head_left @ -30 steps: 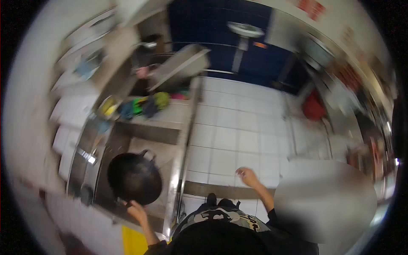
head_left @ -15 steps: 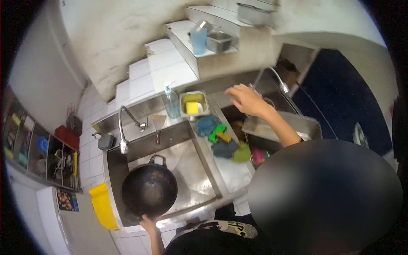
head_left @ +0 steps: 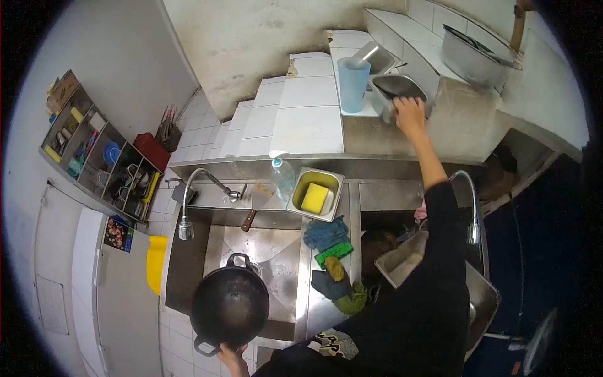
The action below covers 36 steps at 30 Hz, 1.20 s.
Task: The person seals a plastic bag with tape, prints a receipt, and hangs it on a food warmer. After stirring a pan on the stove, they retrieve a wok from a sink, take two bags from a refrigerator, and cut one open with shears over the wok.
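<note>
A black wok (head_left: 231, 301) with two loop handles rests tilted in the left sink basin (head_left: 276, 245). My left hand (head_left: 233, 359) grips its near rim, beside the lower handle. My right arm stretches up over the right basin to the tiled step. There, my right hand (head_left: 411, 116) has its fingers curled over the near rim of a steel food pan (head_left: 402, 87); dark items inside it are hard to make out. A blue plastic tumbler (head_left: 353, 85) stands just left of that pan.
A small steel pan (head_left: 339, 188) with a yellow sponge (head_left: 315, 198) sits between the basins, near a soap bottle (head_left: 284, 179) and a spatula (head_left: 250, 217). Cloths (head_left: 326, 232) lie on the divider. Faucets (head_left: 186, 227) rise over both basins. A large pot (head_left: 474, 56) stands higher up.
My right hand has moved from above the right basin up to the steel food pan on the step and taken hold of its rim. My left hand stays at the wok.
</note>
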{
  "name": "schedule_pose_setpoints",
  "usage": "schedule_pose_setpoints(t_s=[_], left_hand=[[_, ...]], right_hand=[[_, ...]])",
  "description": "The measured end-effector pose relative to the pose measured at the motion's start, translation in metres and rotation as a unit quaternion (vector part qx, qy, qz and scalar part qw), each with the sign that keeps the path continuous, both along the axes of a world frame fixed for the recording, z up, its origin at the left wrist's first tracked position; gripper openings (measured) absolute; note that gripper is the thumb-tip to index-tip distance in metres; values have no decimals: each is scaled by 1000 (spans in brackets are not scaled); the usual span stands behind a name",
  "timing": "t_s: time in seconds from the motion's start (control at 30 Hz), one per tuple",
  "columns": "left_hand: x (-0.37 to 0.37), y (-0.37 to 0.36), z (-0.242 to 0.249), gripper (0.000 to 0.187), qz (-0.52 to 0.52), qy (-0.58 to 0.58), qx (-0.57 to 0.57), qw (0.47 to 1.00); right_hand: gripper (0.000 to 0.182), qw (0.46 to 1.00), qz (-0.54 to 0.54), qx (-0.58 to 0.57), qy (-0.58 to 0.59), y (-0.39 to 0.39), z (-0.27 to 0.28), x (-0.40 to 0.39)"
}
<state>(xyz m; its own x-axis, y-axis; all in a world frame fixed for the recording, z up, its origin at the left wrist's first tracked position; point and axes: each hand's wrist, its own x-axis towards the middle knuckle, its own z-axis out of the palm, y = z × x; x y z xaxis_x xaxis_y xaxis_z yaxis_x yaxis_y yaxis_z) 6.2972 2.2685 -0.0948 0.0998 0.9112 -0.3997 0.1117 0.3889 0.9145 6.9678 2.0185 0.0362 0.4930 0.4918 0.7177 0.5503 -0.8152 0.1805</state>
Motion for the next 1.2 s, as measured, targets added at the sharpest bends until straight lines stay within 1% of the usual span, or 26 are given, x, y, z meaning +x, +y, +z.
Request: schedule_pose_setpoints(t_s=[0.03,0.07,0.13,0.17,0.2,0.23,0.33,0.43,0.47,0.5,0.57,0.63,0.67,0.7,0.73,0.77,0.8,0.83,0.87,0.9,0.93,0.97,1.0,1.1,1.17,1.2], left_hand=[[1,-9,0,36,22,7,-6,1000],[1,-13,-1,36,18,6,-42,999],[-3,-17,-10,36,13,-1,-48,999],[-5,-19,-15,37,8,-3,-51,999],[-5,-20,-18,37,30,7,-41,999],[-7,-17,-26,38,17,8,-19,1000],[-4,-19,-7,34,21,10,-30,999],[-16,-26,9,33,35,-4,-17,999],[-26,-24,5,33,28,-10,-10,1000],[-39,-22,3,33,20,-13,-3,1000],[-65,-18,1,35,2,-20,-21,1000],[-91,-20,3,36,-4,-35,-22,999],[-101,-23,6,35,14,-4,1,1000],[-116,-19,1,34,18,4,-15,1000],[-134,-17,-3,34,29,7,-13,999],[-148,-17,-6,34,40,6,-11,999],[-164,-17,-6,34,38,8,-27,999],[-179,-15,-5,33,38,8,-43,998],[-197,-15,-4,33,41,11,-58,997],[-215,-15,-9,34,47,7,-52,997],[-231,-11,-22,34,52,3,-44,998],[-246,-9,-25,35,56,0,-36,998],[-258,-8,-23,33,59,1,-21,998],[-304,2,-35,32,97,-20,-30,995],[-335,6,-50,31,121,-36,-12,992],[-341,3,-41,31,142,-28,-7,989]], right_hand=[[22,999,27,10,-30,-11,-11,-11],[21,997,54,20,-59,-20,-24,-28],[21,995,67,23,-64,-40,-43,-73],[19,994,78,30,-65,-44,-44,-98],[17,995,76,37,-60,-47,-42,-122],[16,995,77,43,-48,-49,-43,-142],[14,994,92,63,-22,-49,-34,-191],[15,989,136,58,31,-36,-24,-242],[15,986,148,58,48,-30,-29,-260],[16,983,159,88,39,-20,-30,-282],[16,974,185,91,91,-4,-36,-326],[17,963,206,73,160,9,-61,-364],[18,957,207,67,191,17,-72,-386],[18,952,206,61,219,24,-83,-407],[12,945,211,103,226,29,-89,-427],[9,917,180,168,315,31,-90,-448],[8,876,146,227,400,31,-89,-471],[9,823,111,281,481,32,-89,-491],[19,739,170,439,481,38,-96,-504],[19,658,175,551,482,43,-100,-516],[18,555,194,626,512,51,-106,-523],[18,440,206,691,535,56,-108,-526],[17,304,238,697,603,53,-142,-518],[18,91,302,732,603,83,-213,-507],[19,63,297,754,582,93,-235,-511],[19,47,289,768,570,97,-245,-515]])
